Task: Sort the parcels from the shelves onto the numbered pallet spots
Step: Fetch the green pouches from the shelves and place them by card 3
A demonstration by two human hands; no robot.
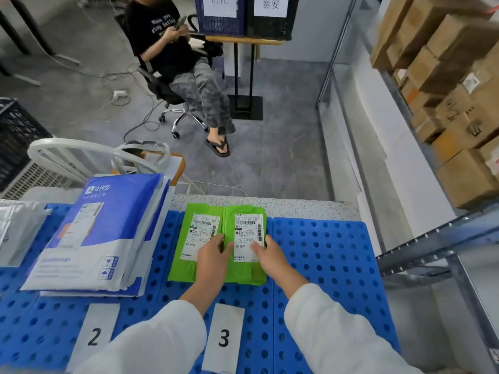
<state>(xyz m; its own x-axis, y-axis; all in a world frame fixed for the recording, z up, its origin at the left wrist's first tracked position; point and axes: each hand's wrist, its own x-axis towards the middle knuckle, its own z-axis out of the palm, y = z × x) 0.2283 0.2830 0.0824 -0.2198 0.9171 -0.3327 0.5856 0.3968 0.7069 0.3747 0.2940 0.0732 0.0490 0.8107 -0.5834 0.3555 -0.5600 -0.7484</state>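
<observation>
Nearest you, two white paper labels lie on the near edge of the blue pallet (324, 252): label 2 (94, 337) to the left and label 3 (224, 338) between your white sleeves.

Just beyond label 3, your left hand (213, 257) lies on two green parcels. Its fingers curl down at the seam between them and its thumb is on the left edge of the right green parcel (247, 228). You cannot tell whether it pinches that edge or only rests there. Your right hand (270, 259) holds the same parcel from the other side, thumb pressed on its white shipping label and fingers wrapped round its right edge.

The left green parcel (194, 236) lies flat, touching it. Both reach to the pallet's far edge, labels up.

Above label 2 a stack of blue-and-white mailers (108, 228) lies just beside the green pair. A grey bag (19, 228) lies at the pallet's far left corner.

Past the far edge stands a white chair (94, 155). Further off a seated person (172, 49) holds something small in both hands. Behind that person are dark crates (243, 14) with paper signs. Cardboard boxes (459, 125) fill the shelves (432, 238) on your right.
</observation>
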